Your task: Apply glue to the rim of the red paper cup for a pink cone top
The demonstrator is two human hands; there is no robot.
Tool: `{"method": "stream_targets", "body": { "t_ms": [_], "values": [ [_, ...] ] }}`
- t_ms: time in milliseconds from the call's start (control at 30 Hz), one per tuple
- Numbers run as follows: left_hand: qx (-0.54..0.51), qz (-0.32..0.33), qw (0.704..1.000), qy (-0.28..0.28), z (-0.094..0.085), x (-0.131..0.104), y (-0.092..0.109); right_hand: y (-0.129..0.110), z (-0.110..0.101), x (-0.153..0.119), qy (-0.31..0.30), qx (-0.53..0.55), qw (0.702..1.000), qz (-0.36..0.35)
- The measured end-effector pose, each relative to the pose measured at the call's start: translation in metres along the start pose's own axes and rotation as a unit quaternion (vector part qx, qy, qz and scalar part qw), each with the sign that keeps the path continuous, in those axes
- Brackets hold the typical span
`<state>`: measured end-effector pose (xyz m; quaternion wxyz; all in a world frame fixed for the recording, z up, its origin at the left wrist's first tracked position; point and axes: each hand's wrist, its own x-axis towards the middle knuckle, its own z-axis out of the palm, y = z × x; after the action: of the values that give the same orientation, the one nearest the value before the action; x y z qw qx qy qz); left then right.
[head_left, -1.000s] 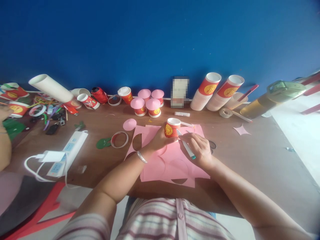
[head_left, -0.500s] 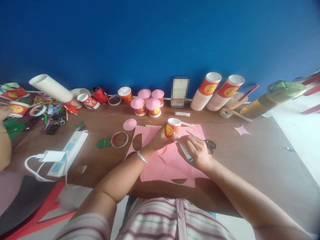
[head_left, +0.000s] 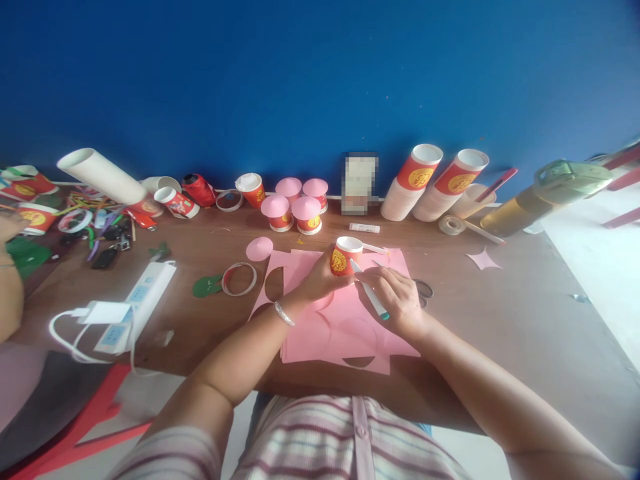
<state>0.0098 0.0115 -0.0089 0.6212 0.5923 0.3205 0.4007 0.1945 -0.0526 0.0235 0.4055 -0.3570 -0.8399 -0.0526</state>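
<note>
- Since half a second ago, the pen [head_left: 369,291] tip has been shifted slightly right along the cup [head_left: 345,255] base; the cup has stayed put.
- The cup is held upside down on the pink paper [head_left: 345,327], near table centre, gripped by the left hand [head_left: 320,279].
- The pen is pinched in the closed right hand [head_left: 395,300], tip touching the cup's right side.
- Risk, as judged: if the left grip is loosened, the cup may be slid and the traced line spoiled.
- Scissors [head_left: 425,291] lie just right of the hand.

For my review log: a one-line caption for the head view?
Left hand steadies a paper cup on pink paper; right hand holds a pen.
</note>
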Motion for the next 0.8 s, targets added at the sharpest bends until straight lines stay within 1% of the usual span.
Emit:
{"method": "stream_targets", "body": {
  "t_ms": [233,400,533,633,700,800],
  "values": [
    [-0.001,-0.007,1.0,0.021,0.0,-0.001,0.0,-0.001,0.001,0.0,-0.005,0.012,1.0,-0.004],
    [-0.007,-0.008,1.0,0.016,-0.002,-0.001,-0.002,-0.002,0.0,0.0,-0.011,0.027,0.999,-0.022],
    [-0.009,-0.011,1.0,0.022,-0.001,-0.001,0.005,0.001,0.002,-0.004,-0.004,0.025,0.999,-0.02],
    [-0.017,-0.029,0.999,0.025,-0.002,-0.002,0.011,0.003,0.003,-0.007,0.003,0.03,1.0,-0.008],
    [-0.028,-0.037,0.999,0.01,-0.004,-0.002,0.014,0.005,0.003,-0.007,0.013,0.031,0.999,-0.003],
    [-0.072,-0.042,0.996,-0.032,-0.005,-0.001,0.018,0.005,0.0,-0.004,0.04,0.03,0.999,0.002]
  ]
}}
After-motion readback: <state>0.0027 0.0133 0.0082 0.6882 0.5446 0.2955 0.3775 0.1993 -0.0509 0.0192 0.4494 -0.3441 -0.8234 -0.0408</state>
